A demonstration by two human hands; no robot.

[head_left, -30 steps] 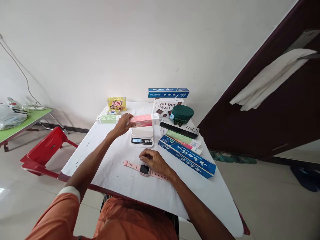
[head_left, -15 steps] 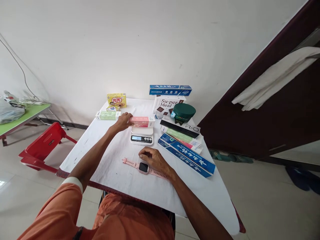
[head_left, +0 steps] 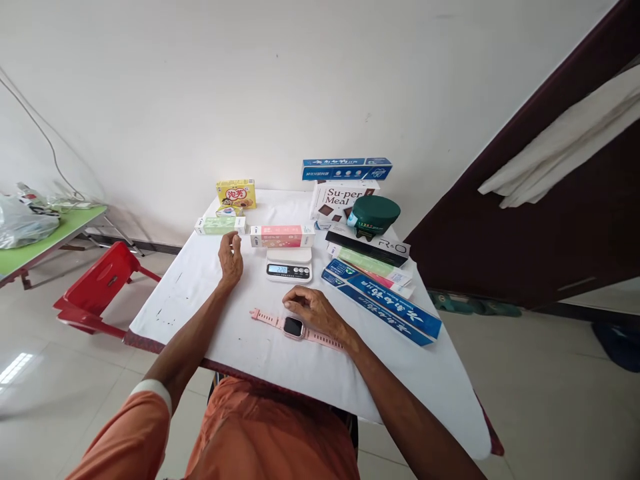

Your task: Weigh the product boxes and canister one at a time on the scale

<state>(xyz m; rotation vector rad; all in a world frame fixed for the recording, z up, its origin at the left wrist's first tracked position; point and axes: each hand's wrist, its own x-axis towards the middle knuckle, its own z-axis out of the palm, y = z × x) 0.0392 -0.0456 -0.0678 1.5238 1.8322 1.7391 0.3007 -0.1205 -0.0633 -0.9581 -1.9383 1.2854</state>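
Pink box (head_left: 281, 236) already on scale (head_left: 290, 272), green box (head_left: 221, 226) off, far left; my left hand (head_left: 231, 259), right hand (head_left: 317, 310) loosely curled (pinching nothing).

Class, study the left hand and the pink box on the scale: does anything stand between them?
Nothing visible does. Only white cloth shows between the left hand and the near left end of the pink box. The green-and-white box lies beyond the hand, left of that gap.
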